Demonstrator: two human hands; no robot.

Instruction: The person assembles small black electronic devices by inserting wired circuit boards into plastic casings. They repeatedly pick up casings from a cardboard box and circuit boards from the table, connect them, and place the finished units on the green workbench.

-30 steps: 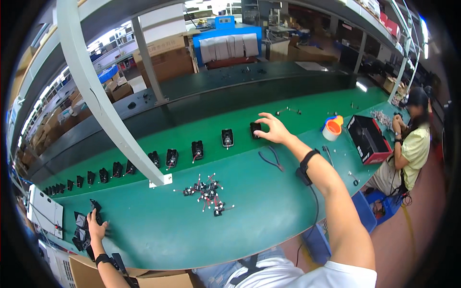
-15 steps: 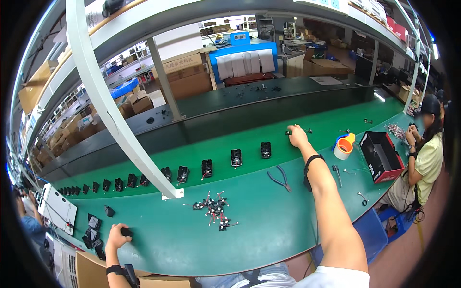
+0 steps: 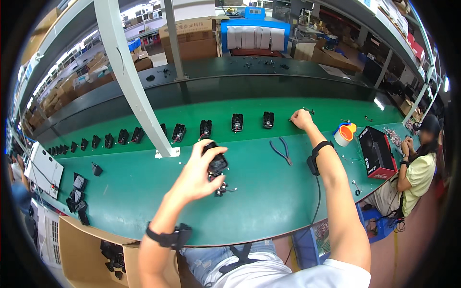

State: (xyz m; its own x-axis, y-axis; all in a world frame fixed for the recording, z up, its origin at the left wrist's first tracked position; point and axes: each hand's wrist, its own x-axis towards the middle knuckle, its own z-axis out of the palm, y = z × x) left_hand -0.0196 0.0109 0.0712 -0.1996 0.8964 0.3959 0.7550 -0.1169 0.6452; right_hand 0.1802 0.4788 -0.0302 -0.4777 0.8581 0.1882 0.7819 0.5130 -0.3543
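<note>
My left hand (image 3: pixel 194 170) grips a black plastic housing (image 3: pixel 218 162) from the side and holds it above the middle of the green table. Partly hidden behind that hand is a pile of small black parts with wires (image 3: pixel 222 190). My right arm is stretched far forward, with the right hand (image 3: pixel 301 118) low over the bright green strip. Its fingers are drawn together; whatever they may hold is too small to make out. Blue-handled pliers (image 3: pixel 281 151) lie on the table, nearer to me than the right hand.
Black housings (image 3: pixel 237 122) stand in a long row on the green strip. A white post (image 3: pixel 129 91) rises from the table. More black housings (image 3: pixel 78 194) lie at left, above an open cardboard box (image 3: pixel 79 254). An orange-and-white roll (image 3: pixel 344 135), a black box (image 3: pixel 376 152) and a co-worker (image 3: pixel 418 168) are at right.
My left hand has come from the table's left side to the middle, carrying the black housing. The right hand's fingers have drawn together, and the view has shifted.
</note>
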